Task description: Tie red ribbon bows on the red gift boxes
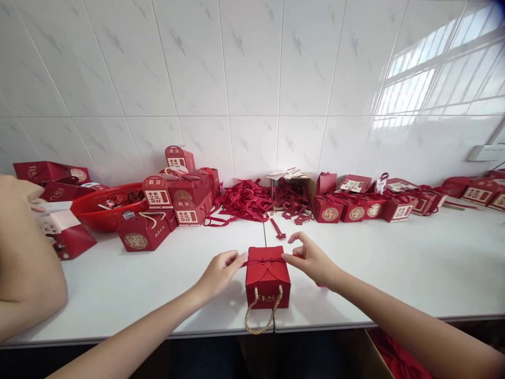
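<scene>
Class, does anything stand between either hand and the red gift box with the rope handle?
Nothing visible does. The left hand meets the red ribbon at the left edge of the red gift box; the right hand reaches the opposite edge. A red strip lies behind the box, outside both paths.

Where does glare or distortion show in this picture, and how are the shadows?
Head view: bright window reflection on the wall tiles, upper right; tile seams slant toward the left edge, looking wide-angle stretched; faint, soft shadows on the white table near the red box.
</scene>
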A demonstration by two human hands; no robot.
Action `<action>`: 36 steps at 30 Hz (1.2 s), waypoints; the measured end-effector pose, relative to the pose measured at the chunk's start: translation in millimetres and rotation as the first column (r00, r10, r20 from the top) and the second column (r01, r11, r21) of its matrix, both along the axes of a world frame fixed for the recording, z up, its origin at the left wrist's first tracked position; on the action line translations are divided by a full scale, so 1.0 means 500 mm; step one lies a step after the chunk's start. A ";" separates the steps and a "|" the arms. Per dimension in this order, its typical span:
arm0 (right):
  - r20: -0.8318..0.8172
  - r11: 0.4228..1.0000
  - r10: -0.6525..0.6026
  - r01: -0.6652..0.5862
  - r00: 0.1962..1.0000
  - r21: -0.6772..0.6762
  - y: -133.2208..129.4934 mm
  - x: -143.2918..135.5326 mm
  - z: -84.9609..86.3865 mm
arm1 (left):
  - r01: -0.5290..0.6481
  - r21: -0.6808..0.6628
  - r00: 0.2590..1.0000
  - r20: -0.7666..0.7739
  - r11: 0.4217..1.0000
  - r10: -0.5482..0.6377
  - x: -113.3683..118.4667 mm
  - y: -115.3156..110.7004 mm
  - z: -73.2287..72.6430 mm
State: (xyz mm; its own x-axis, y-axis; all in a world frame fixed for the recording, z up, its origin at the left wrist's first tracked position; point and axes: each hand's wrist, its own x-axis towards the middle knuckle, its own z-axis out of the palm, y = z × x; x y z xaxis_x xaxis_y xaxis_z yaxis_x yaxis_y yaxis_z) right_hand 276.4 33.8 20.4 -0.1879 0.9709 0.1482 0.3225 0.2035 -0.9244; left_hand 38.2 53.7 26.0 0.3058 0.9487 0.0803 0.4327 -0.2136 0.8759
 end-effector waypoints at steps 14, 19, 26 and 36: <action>0.361 0.701 -0.380 0.010 0.851 0.713 -0.021 0.010 0.044 | 0.397 -0.443 0.912 0.289 0.804 -0.291 -0.003 -0.008 0.096; 0.063 0.845 -0.165 0.108 0.984 0.524 -0.022 -0.029 0.057 | 0.136 -0.035 0.983 0.127 0.990 -0.131 0.050 -0.050 0.086; 0.033 0.997 0.005 -0.007 0.999 0.071 -0.029 -0.068 0.064 | 0.089 0.495 0.964 -0.262 0.865 0.051 0.070 -0.074 0.027; -0.077 0.987 0.158 -0.158 0.984 0.011 -0.011 -0.073 0.060 | 0.142 0.591 0.898 -0.414 0.794 0.147 0.067 -0.083 0.024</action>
